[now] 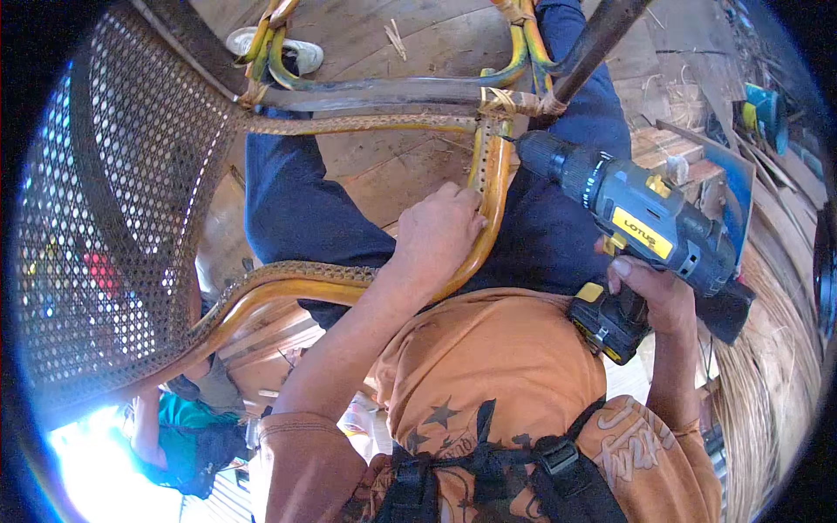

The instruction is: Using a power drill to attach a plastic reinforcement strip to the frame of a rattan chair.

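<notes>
A rattan chair frame [494, 196] lies across my lap, its bent yellow-brown rail edged by a strip with a row of small holes. My left hand [438, 228] grips this rail at its right-hand curve, fingers closed over the strip. My right hand [656, 292] holds a blue-grey cordless drill [641, 200] by its handle. The drill points left, its tip close beside the bound corner joint [499, 103]; whether it touches the rail I cannot tell. Woven cane mesh [113, 227] fills the panel to the left.
Long loose rattan strands [758, 383] lie at the right. A blue-and-yellow object [765, 118] sits at the far right. A pale shoe [301, 56] shows on the wooden floor [375, 166] beyond the frame. A person in a green shirt [196, 414] is at the lower left.
</notes>
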Demonstrator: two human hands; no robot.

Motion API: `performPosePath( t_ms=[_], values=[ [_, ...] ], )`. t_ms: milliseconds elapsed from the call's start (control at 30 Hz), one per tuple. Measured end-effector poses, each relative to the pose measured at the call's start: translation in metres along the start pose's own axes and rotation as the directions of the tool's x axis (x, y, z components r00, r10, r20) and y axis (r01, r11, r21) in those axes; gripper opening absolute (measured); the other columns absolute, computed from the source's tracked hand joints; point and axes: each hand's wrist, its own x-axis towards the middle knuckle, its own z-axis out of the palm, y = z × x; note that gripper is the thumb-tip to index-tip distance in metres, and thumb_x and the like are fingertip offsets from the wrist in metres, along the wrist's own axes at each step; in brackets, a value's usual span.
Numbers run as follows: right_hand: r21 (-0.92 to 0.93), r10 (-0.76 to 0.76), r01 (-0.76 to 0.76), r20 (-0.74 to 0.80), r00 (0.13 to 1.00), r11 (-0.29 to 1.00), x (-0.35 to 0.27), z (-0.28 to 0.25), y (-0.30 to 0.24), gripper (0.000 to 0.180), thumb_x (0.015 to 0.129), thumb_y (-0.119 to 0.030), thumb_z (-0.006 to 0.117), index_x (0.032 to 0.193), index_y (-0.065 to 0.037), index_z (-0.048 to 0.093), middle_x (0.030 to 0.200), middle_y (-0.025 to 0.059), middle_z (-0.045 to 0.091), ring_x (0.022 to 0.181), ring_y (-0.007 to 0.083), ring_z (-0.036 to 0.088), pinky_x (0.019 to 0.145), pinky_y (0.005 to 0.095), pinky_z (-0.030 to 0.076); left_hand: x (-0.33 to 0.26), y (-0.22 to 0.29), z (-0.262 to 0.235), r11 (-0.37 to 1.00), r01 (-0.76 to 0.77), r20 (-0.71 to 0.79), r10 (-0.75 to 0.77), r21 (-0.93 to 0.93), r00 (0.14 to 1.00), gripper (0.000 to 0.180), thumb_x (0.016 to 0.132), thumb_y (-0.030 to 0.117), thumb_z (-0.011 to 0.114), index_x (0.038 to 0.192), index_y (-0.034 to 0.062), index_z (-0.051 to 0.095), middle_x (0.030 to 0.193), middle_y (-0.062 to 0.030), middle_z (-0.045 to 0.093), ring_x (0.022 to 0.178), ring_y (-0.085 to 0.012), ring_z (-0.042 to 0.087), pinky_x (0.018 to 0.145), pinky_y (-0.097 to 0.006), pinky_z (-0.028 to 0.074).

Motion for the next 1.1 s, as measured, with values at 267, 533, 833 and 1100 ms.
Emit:
performPosePath(
  t_ms=[267, 533, 833, 1100],
  values=[
    [0.017, 0.050, -0.050, 0.000, 0.999, 0.999, 0.010, -0.011, -0.001, 0.044, 0.072, -0.004, 0.064, 0.114, 0.002, 0.050, 0.091, 0.0127, 0.061, 0.060, 0.0125, 0.051, 0.055, 0.0254, 0.044, 0.018, 0.007, 0.018, 0.990, 0.135, -0.040, -0.136, -0.027, 0.990, 0.018, 0.083, 0.021, 0.054, 0.084, 0.0023, 0.055, 0.081, -0.0184, 0.057, 0.075, -0.0379, 0.057, 0.066, -0.045, 0.046],
    [-0.022, 0.112, -0.111, 0.083, 0.990, 0.994, 0.017, -0.019, 0.004, 0.029, 0.079, -0.019, 0.064, 0.101, 0.000, 0.063, 0.070, -0.0020, 0.056, 0.062, 0.0056, 0.049, 0.057, 0.0209, 0.039, 0.016, -0.013, 0.025, 0.966, 0.070, -0.047, -0.085, -0.250, 0.995, 0.016, 0.085, 0.017, 0.053, 0.083, 0.0007, 0.054, 0.078, -0.0201, 0.055, 0.075, -0.0399, 0.055, 0.065, -0.045, 0.043],
    [0.068, 0.028, -0.031, 0.045, 0.999, 0.997, 0.012, -0.020, -0.005, 0.044, 0.074, -0.011, 0.065, 0.113, 0.002, 0.050, 0.092, 0.0142, 0.060, 0.060, 0.0128, 0.050, 0.055, 0.0248, 0.043, 0.016, -0.016, 0.025, 0.937, 0.116, -0.054, -0.142, -0.330, 0.988, 0.019, 0.085, 0.017, 0.053, 0.081, -0.0013, 0.055, 0.078, -0.0204, 0.057, 0.076, -0.0368, 0.057, 0.066, -0.041, 0.044],
    [-0.796, -0.319, 0.486, 0.384, 0.866, 0.360, -0.019, -0.050, -0.005, 0.045, 0.072, -0.012, 0.069, 0.113, -0.002, 0.053, 0.101, 0.0066, 0.062, 0.086, 0.0145, 0.059, 0.074, 0.0287, 0.048, 0.022, -0.033, 0.021, 0.828, 0.156, 0.099, -0.121, -0.539, 0.988, 0.019, 0.086, 0.018, 0.052, 0.086, -0.0012, 0.056, 0.082, -0.0202, 0.059, 0.079, -0.0346, 0.058, 0.070, -0.038, 0.045]
  ],
)
